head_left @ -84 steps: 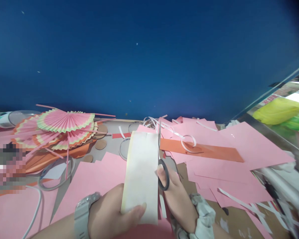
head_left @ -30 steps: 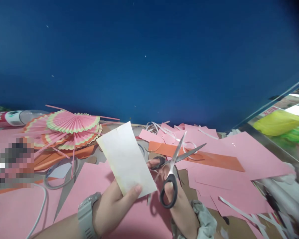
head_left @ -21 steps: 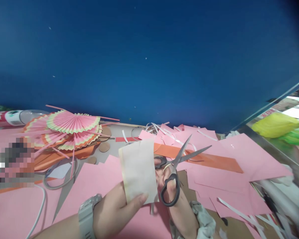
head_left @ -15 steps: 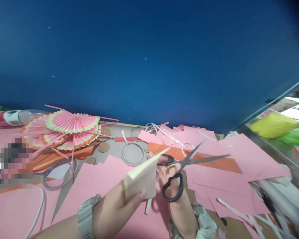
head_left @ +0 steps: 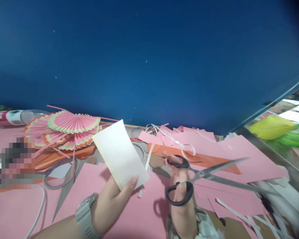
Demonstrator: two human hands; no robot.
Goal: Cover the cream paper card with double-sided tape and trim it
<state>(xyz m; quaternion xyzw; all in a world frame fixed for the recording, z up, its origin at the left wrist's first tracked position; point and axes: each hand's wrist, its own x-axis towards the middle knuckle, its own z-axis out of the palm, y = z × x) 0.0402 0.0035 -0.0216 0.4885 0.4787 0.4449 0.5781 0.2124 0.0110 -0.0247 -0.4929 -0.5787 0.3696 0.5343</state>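
My left hand (head_left: pixel 112 205), a grey watch (head_left: pixel 86 212) on its wrist, pinches the lower end of a cream-white rectangular piece of paper (head_left: pixel 119 152) between thumb and fingers. The piece is raised above pink sheets (head_left: pixel 149 212) and tilts to the left. On the right, my right hand (head_left: pixel 178 176) holds black-handled scissors (head_left: pixel 201 174), with the thumb through the lower loop. Their metal blades are spread and point right, away from the paper. A white strip (head_left: pixel 149 156) shows between the paper and the scissors.
Pleated pink paper fans (head_left: pixel 73 122) lie at the left, near a bottle (head_left: pixel 15 117). Rings of tape (head_left: pixel 61 184) rest on the table. Orange paper (head_left: pixel 214 162), pink sheets and white strips (head_left: pixel 235 210) cover the right. A blue panel (head_left: pixel 144 66) rises behind.
The paper, creased and bent over before, now stands flat and turned leftward in my left hand. The scissors have moved right and down, away from it, blades swung to the right.
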